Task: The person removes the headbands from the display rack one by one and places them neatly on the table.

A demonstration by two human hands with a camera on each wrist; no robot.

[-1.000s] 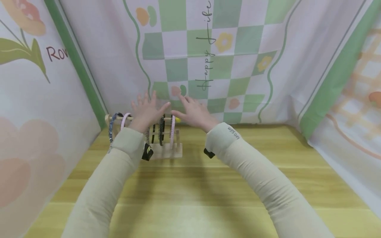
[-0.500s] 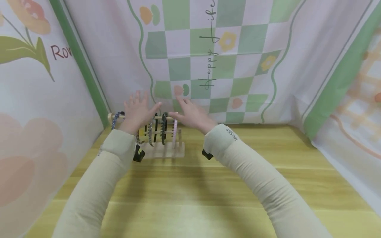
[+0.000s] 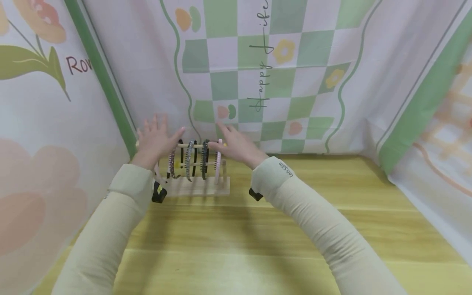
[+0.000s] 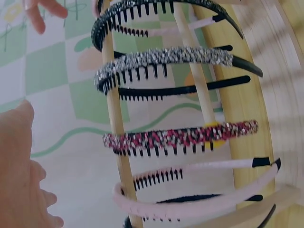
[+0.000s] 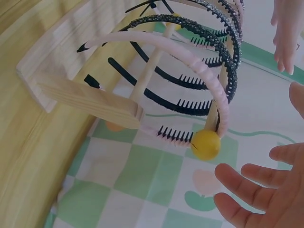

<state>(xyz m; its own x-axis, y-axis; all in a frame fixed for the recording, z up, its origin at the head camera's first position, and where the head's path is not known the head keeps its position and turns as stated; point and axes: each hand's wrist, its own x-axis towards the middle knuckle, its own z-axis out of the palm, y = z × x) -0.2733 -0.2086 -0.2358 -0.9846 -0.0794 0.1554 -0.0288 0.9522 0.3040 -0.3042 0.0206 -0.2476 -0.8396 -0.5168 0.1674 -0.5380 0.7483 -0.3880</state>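
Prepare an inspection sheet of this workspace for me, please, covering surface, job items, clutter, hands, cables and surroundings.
Surface: wooden table with visible grain.
Job items: wooden rack standing on the table, hung with headbands, some glittery, some pink; exact count unclear, as the left hand hides part in the head view.
Clutter: nothing seen.
Left hand: fingers spread near the rack's left end, holding nothing.
Right hand: fingers extended near the yellow knob at the rack's right end, holding nothing.
Cables: nothing seen.
Surroundings: printed cloth at the back and both sides.
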